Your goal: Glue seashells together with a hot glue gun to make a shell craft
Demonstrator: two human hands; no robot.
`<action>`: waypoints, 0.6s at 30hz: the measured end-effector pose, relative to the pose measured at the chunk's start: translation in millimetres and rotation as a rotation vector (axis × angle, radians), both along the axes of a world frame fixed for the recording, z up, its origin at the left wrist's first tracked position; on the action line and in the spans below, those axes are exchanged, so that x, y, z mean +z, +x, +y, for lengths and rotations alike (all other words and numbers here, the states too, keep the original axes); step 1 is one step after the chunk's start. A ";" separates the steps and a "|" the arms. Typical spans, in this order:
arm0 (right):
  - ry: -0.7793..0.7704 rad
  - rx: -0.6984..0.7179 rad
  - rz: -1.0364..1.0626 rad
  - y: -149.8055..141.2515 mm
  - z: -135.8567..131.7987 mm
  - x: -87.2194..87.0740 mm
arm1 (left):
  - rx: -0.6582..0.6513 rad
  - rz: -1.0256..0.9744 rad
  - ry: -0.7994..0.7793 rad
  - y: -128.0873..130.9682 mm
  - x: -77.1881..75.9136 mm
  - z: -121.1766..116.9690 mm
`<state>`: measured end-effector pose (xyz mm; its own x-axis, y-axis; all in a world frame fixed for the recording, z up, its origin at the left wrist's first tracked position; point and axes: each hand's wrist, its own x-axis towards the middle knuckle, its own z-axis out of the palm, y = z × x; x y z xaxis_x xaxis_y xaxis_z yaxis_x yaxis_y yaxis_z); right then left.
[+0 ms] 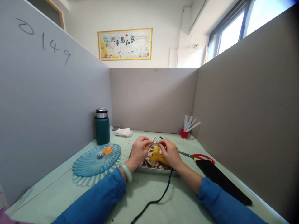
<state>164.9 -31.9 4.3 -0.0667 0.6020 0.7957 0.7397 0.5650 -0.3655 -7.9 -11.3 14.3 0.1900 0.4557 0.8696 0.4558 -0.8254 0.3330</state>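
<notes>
My left hand (pixel 141 150) and my right hand (pixel 170 152) meet over a metal tray (pixel 151 170), fingertips pinched together. Between them they hold a small, thin, pale piece (pixel 155 143), too small to name. Below the fingers, a yellow glue gun (pixel 156 155) lies on the tray among several seashells (pixel 147 162); the right hand hides part of it. From the tray a black cord (pixel 153 202) runs toward me. A white stick (pixel 154 138) pokes up just behind the fingertips.
To the left are a blue scalloped glass plate (pixel 90 163) holding an orange piece (pixel 107 150), and a green bottle (pixel 102 129). At the right lie red-handled scissors (pixel 203 157) and a black strip (pixel 223 180). A red cup (pixel 184 134) holds white sticks. Grey partitions (pixel 153 99) enclose the table.
</notes>
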 end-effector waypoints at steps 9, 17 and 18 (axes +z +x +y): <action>0.000 -0.017 0.013 0.6 1.4 0.0 | 0.003 -0.031 -0.235 -2.7 11.3 4.7; -0.002 -0.020 -0.004 1.5 2.2 -1.5 | 0.289 0.049 -0.436 -106.8 80.1 18.4; -0.004 -0.021 -0.006 1.5 2.1 -1.6 | 0.362 0.101 -0.443 -123.9 82.9 20.8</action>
<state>166.4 -29.8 2.7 -0.0584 0.6061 0.7932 0.7536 0.5479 -0.3632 -131.8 9.5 97.2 0.0262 0.8233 0.5670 0.7307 -0.4028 0.5512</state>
